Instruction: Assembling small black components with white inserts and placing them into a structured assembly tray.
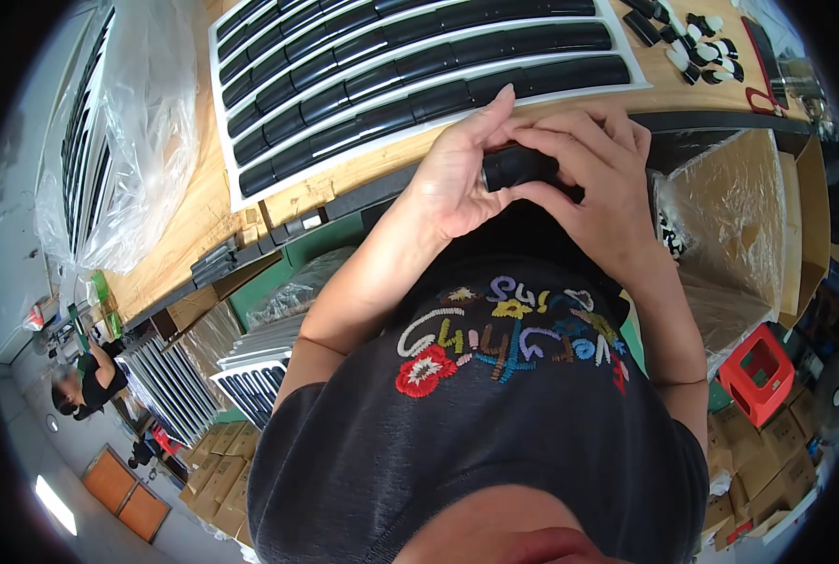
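Observation:
A short glossy black cylinder (pixel 511 169) is held between my two hands, just off the front edge of the workbench. My left hand (pixel 459 174) has its palm against one end, with the thumb pointing up. Around the other end curl the fingers of my right hand (pixel 605 169), the thumb underneath. Part of the cylinder is hidden by those fingers. Beyond my hands, a white tray (pixel 637 77) carries rows of similar black cylinders (pixel 396 117) lying on their sides.
At the bench's (pixel 180 240) far right lie loose black and white small parts (pixel 706 52). Clear plastic sheeting (pixel 156 122) covers stacked trays at left. A plastic-lined carton (pixel 729 226) and a red stool (pixel 758 374) stand at right. Another person (pixel 90 385) is far off at left.

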`<state>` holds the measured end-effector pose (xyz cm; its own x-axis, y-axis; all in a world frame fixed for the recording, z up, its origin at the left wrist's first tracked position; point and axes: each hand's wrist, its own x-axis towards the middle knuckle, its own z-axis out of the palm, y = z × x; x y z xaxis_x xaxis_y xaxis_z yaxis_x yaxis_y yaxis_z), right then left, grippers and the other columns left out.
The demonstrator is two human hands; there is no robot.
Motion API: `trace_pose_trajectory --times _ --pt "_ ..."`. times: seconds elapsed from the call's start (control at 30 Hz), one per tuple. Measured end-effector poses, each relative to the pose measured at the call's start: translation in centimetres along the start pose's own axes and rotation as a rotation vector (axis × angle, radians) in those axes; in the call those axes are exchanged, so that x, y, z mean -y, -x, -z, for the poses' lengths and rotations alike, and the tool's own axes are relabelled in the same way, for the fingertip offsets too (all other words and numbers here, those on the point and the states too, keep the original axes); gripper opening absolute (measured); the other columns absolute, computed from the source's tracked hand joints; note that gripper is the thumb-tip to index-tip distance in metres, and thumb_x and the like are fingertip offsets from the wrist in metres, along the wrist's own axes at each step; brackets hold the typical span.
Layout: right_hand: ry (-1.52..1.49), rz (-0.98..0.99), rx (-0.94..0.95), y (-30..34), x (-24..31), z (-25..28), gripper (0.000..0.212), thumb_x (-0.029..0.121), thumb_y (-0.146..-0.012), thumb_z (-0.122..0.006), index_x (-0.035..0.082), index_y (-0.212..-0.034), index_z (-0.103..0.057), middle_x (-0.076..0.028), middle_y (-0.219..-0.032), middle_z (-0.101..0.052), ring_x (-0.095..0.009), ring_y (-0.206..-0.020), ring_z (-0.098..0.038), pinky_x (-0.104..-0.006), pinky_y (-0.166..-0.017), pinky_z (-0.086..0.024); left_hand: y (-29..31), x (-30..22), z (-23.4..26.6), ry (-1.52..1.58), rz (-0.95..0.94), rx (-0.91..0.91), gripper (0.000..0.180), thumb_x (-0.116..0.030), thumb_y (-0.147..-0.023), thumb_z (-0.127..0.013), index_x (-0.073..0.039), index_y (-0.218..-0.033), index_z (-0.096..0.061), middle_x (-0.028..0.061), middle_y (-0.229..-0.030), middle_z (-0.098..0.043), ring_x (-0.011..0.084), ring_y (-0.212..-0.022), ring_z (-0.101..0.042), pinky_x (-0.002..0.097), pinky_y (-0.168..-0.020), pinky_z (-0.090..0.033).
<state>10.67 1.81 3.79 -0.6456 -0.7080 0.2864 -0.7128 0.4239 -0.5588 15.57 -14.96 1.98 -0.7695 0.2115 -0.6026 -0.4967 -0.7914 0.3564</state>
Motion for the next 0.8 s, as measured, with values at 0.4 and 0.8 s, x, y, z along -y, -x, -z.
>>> trace_pose_trajectory --times 0.4,0.8 --pt "0.036 0.129 -0.074 0.3 -0.3 -0.6 0.042 0.027 -0.068 -0.080 0.011 -0.105 -0.070 0.004 -0.105 -0.065 -0.019 -0.101 -0.055 -0.0369 -0.087 -0.033 -1.1 1.5 0.0 0.008 -0.136 0.073 0.063 -0.047 -0.103 -0.036 0.009 -0.117 -0.061 0.0158 -0.099 -0.067 0.0240 -0.086 -0.067 0.0345 -0.074 -0.058" --pt "0.043 0.144 -0.077 -0.3 0.4 -0.5 0.040 0.024 -0.067 -0.080 0.010 -0.104 -0.069 0.003 -0.104 -0.066 -0.020 -0.099 -0.056 -0.0375 -0.086 -0.033 -0.8 1.0 -0.2 -0.157 -0.250 -0.039 0.062 -0.047 -0.103 -0.038 0.009 -0.119 -0.060 0.0161 -0.104 -0.067 0.0225 -0.094 -0.066 0.0346 -0.083 -0.056"
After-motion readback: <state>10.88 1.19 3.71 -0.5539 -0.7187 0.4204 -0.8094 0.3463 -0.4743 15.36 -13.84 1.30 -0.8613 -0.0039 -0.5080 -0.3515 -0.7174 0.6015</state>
